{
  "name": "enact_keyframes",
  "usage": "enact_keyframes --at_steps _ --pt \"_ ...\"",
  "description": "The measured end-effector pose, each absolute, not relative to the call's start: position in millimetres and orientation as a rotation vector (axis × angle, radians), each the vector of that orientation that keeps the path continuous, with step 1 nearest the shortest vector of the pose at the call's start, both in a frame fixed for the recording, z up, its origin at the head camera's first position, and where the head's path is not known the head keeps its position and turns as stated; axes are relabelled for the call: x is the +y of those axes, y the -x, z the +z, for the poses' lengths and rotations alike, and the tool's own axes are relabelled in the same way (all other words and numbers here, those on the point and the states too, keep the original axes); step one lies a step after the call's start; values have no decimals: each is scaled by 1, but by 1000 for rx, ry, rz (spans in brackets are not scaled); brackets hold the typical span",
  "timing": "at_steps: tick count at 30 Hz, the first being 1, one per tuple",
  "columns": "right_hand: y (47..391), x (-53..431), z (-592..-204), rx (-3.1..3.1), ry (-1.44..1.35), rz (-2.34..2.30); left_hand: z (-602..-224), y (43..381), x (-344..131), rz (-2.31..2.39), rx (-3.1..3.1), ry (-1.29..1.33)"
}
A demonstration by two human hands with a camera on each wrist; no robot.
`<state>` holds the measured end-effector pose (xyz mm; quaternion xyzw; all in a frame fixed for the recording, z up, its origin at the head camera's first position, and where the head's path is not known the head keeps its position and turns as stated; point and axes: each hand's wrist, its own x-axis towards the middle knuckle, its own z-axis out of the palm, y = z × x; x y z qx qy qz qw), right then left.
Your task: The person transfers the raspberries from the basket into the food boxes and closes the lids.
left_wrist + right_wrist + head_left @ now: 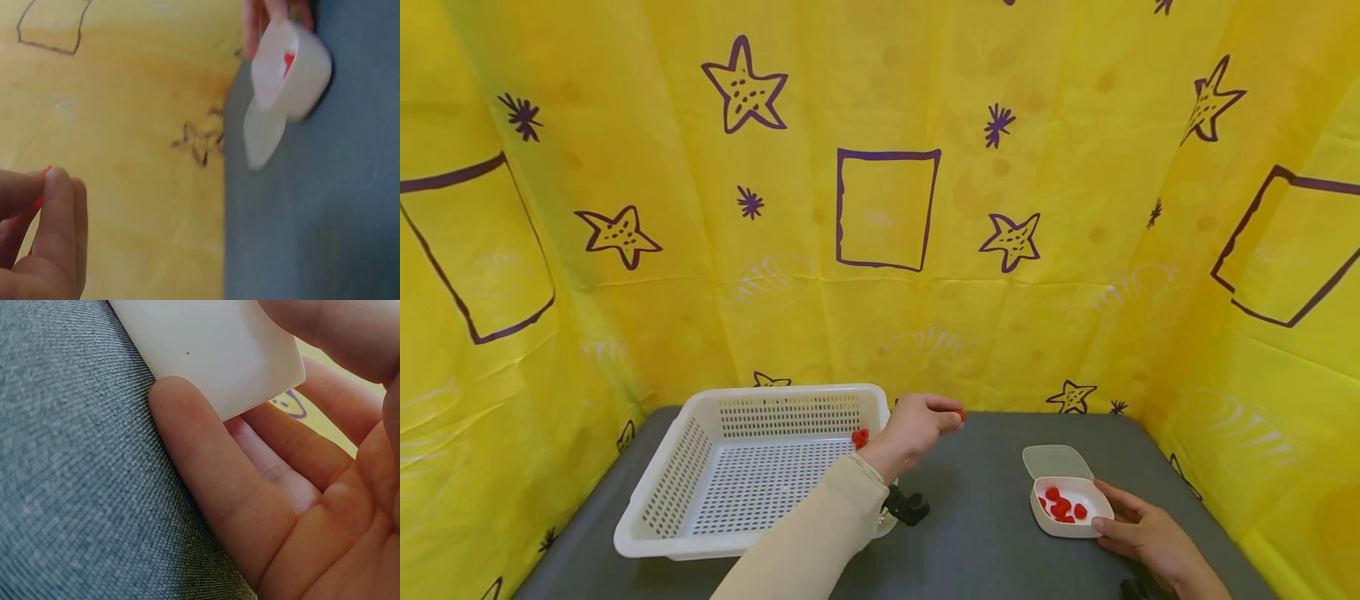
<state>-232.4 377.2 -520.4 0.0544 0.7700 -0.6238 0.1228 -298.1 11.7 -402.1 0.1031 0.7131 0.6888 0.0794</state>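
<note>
My left hand [913, 429] is above the table, just right of the white basket [658, 546], pinching a small red piece [962, 414]. In the left wrist view only a sliver of that red piece [39, 202] shows between thumb and fingertips. With my right hand [1150, 537] I hold the right end of a small white box [1051, 525], thumb at the front, fingers behind. Several small red pieces [1060, 507], perhaps berries, lie inside it. Behind the box is its translucent lid [1056, 461]. The right wrist view shows the box's wall [212, 356] between thumb and fingers.
Red pieces [860, 437] lie at the basket's right side, partly hidden by my left forearm. A dark grey cloth [977, 533] covers the table. Yellow curtains [887, 333] with purple drawings stand behind and at both sides.
</note>
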Motion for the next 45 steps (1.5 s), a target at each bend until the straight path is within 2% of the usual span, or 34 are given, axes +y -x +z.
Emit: enact_keyframes --at_steps 8,19,23,28,45 --pt "234 381 -522 2226 -130 -1821 -428 277 68 2245 1952 -214" --pt "233 379 -520 2240 -135 -1819 -467 264 119 2133 2130 -35" --pt "232 380 -519 2251 -145 -1816 -480 260 134 2089 2186 -45" --pt "232 379 -519 2251 -142 -1817 -491 256 144 2090 2213 -123" --pt "230 379 -520 2254 -81 -1838 -498 256 152 2132 2205 -98"
